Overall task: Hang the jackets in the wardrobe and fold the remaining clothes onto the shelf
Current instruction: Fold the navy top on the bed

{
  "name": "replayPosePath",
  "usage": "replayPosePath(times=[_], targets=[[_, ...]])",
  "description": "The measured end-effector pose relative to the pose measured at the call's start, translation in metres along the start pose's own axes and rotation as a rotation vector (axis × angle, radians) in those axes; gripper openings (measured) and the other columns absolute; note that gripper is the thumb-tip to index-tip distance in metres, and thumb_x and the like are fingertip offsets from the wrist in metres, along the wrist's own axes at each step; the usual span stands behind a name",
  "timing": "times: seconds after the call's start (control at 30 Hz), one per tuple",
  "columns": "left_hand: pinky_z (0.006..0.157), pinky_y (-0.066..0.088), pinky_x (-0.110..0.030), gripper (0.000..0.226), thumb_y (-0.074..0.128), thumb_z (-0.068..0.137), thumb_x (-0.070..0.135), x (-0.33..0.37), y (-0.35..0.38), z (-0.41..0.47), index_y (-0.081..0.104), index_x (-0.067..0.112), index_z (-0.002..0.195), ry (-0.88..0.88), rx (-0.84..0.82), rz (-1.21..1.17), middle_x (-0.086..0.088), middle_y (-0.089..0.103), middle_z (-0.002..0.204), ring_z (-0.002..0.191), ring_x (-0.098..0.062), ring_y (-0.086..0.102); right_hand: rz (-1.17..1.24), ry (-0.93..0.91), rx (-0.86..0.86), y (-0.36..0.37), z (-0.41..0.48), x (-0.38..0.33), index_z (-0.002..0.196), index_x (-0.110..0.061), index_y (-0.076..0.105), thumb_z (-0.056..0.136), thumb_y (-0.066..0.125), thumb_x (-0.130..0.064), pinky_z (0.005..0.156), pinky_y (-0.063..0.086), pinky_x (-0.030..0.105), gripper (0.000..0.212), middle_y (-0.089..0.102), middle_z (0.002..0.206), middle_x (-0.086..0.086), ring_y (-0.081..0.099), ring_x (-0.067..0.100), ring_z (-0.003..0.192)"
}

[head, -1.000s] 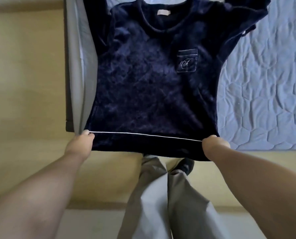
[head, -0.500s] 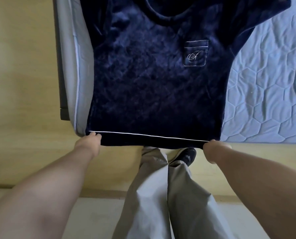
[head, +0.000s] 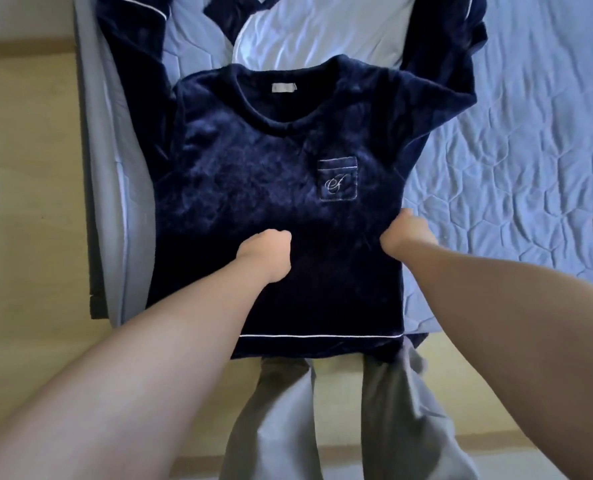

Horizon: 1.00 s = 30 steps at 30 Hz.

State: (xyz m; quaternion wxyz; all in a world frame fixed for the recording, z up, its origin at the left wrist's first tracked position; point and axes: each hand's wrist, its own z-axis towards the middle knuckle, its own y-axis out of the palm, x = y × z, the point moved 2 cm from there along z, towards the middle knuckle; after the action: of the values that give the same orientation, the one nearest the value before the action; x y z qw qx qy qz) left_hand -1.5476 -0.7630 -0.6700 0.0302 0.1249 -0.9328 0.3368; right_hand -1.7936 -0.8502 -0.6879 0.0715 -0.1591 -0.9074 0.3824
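A navy velvet top (head: 253,174) lies face up on the bed, collar far from me, with a small chest pocket (head: 337,180) and a white-piped hem (head: 319,336) at the bed's near edge. Its sleeves (head: 447,81) spread upward on both sides. My left hand (head: 266,252) sits on the middle of the top with its fingers curled into the fabric. At the top's right side edge, my right hand (head: 405,233) is curled around the fabric.
The bed has a blue quilted cover (head: 516,174) and a pale sheet (head: 316,32) beyond the collar. Its grey left side (head: 108,202) drops to the wooden floor (head: 28,202). My grey trouser legs (head: 322,417) stand against the near edge.
Both hands have left the hem corners and moved up to the middle of the top. The top now lies flatter and farther onto the bed, collar and sleeves in view.
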Motion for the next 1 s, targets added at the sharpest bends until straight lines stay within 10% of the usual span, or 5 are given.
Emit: replayPosePath(times=[0.23,0.47,0.63,0.87,1.0], targets=[[0.089,0.052,-0.045,0.027,0.048,0.099,0.018,0.107,-0.089,0.091,0.055,0.024,0.125,0.155,0.358,-0.27,0.002,0.058,0.123,0.105,-0.024,0.058,0.233,0.005,0.027,-0.073,0.105,0.012,0.106,-0.015,0.059,0.098,0.058,-0.014,0.075,0.045,0.024,0.009,0.056,0.096,-0.004,0.06,0.017,0.09],[0.093,0.041,-0.031,0.061,0.051,0.088,0.0,0.207,-0.147,0.169,0.043,0.024,0.144,0.25,0.582,-0.276,0.007,0.039,0.152,0.124,-0.023,0.054,1.507,0.105,-0.374,-0.107,0.176,-0.003,0.085,-0.021,0.058,0.089,0.05,-0.012,0.062,0.043,0.026,0.012,0.055,0.08,0.0,0.05,0.015,0.064],[0.112,0.037,-0.038,0.067,0.05,0.088,0.007,0.246,-0.171,0.205,0.036,0.023,0.151,0.199,0.527,-0.238,0.0,0.038,0.158,0.14,-0.029,0.043,1.512,-0.042,-0.668,-0.131,0.192,0.021,0.081,-0.024,0.062,0.09,0.061,-0.023,0.078,0.046,0.031,0.009,0.055,0.068,-0.006,0.053,0.015,0.075],[0.088,0.047,-0.044,0.03,0.05,0.088,0.011,0.257,-0.191,0.221,0.056,0.022,0.115,0.108,0.525,-0.107,-0.011,0.054,0.122,0.104,-0.038,0.057,2.1,0.001,-0.758,-0.151,0.193,0.053,0.067,-0.013,0.042,0.067,0.037,0.0,0.091,0.056,0.041,0.014,0.071,0.088,0.014,0.071,0.033,0.085],[0.087,0.047,-0.042,0.016,0.051,0.091,0.016,0.253,-0.195,0.229,0.06,0.021,0.104,0.057,0.484,-0.11,-0.011,0.053,0.123,0.102,-0.037,0.057,1.787,0.002,-0.819,-0.147,0.189,0.049,0.101,-0.014,0.063,0.092,0.06,-0.026,0.079,0.052,0.033,0.015,0.07,0.102,0.001,0.068,0.022,0.089]])
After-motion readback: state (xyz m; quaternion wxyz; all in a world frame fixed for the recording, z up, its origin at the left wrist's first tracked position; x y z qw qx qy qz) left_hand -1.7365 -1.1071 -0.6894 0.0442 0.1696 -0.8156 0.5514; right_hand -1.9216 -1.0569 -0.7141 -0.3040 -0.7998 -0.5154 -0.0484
